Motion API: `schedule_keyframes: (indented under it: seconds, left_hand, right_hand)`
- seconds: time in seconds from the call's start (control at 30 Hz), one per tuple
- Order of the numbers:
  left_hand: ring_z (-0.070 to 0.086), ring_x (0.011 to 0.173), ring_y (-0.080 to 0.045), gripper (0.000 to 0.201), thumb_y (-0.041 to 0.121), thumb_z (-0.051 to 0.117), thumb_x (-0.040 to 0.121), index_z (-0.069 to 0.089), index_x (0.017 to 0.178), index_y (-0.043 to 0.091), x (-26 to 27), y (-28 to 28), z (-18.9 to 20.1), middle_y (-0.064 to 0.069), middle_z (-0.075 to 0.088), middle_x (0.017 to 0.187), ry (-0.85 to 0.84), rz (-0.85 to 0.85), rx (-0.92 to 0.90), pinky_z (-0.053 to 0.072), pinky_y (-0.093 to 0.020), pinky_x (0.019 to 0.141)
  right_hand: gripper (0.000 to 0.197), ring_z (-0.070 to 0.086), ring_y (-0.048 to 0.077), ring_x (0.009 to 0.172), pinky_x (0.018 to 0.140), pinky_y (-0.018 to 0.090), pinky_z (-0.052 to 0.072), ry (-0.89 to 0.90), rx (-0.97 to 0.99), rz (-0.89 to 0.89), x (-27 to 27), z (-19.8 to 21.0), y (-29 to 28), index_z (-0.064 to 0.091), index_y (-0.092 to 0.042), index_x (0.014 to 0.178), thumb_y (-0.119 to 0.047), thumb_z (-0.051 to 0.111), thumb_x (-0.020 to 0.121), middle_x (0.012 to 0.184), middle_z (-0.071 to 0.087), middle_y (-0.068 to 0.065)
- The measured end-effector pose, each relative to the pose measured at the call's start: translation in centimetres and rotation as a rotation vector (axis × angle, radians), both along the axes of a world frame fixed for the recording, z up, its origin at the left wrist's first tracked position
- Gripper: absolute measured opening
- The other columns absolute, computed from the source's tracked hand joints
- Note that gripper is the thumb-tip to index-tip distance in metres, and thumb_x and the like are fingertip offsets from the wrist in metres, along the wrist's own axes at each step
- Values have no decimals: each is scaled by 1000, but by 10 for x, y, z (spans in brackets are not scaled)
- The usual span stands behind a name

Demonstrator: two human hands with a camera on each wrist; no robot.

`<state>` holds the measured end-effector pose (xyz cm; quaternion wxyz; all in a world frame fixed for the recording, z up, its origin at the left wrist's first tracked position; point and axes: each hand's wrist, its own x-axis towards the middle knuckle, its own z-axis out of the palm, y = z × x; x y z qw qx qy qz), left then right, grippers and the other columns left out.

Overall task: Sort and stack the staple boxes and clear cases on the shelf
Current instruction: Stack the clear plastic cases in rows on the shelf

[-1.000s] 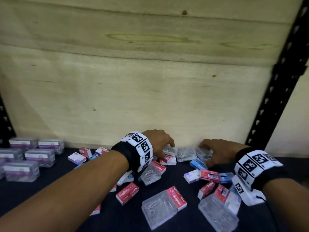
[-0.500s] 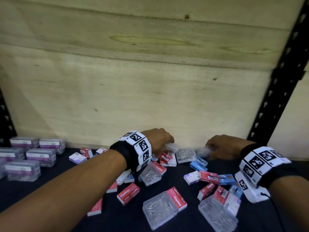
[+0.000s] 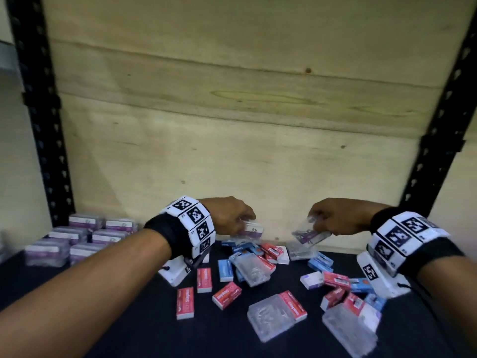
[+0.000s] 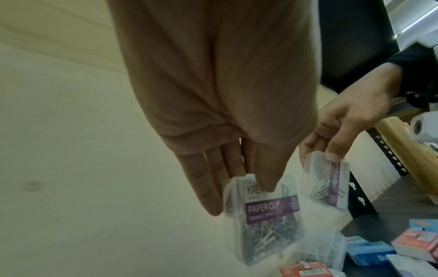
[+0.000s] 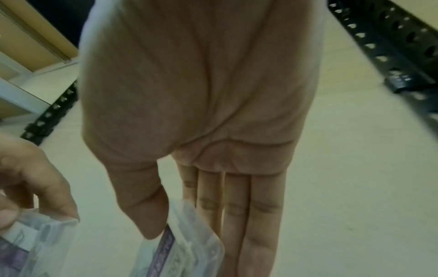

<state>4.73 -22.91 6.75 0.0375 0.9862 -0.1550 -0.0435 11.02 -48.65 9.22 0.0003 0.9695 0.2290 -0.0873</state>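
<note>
Over the back of the dark shelf [image 3: 134, 329], close to the pale wooden wall [image 3: 232, 125], both hands are raised clear of the jumble, each with a case. The left hand [image 3: 227, 218] pinches a clear paper-clip case [image 4: 263, 217] by its top end, thumb on the labelled face and fingers behind, so the case hangs down from them. The right hand [image 3: 338, 219] pinches its own clear case [image 3: 308, 235] the same way, thumb in front, fingers flat against the back, the case tilted. The two cases are near each other but apart, with a gap between the hands. Holding each by one end leaves the broad faces free, which I'd guess makes them easier to lay flat on a stack.

Directly below and nearer the person than the hands lies the unsorted pile: red staple boxes [image 3: 204, 280], blue staple boxes [image 3: 320, 263] and more loose clear cases [image 3: 268, 319], some tipped over one another. Well off to the left of the left hand, toward the black upright [image 3: 44, 125], sit neat purple-labelled stacks of cases [image 3: 74, 239]. That looks like where these two belong, so the sorting seems partly done, with most of the staple boxes not yet gathered.
</note>
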Motion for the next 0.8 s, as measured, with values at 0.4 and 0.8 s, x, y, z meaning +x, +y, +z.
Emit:
schedule_keyframes:
  seconds: [0.4, 0.8]
  left_hand:
    - [53, 121, -10, 45, 23, 51, 97, 47, 142, 22, -96, 120, 3, 7, 54, 139, 50, 246, -35, 38, -19, 95]
    - [53, 121, -9, 43, 30, 56, 97, 50, 139, 26, -171, 221, -33, 10, 55, 136, 200, 488, -67, 41, -28, 107]
  right_hand:
    - [24, 73, 22, 76, 72, 29, 60, 158, 123, 241, -57, -1, 147, 59, -20, 118, -31, 45, 102, 93, 65, -5]
    - [26, 61, 15, 89, 74, 27, 48, 89, -35, 581, -100, -40, 278, 66, -23, 104, -34, 76, 83, 96, 63, -9]
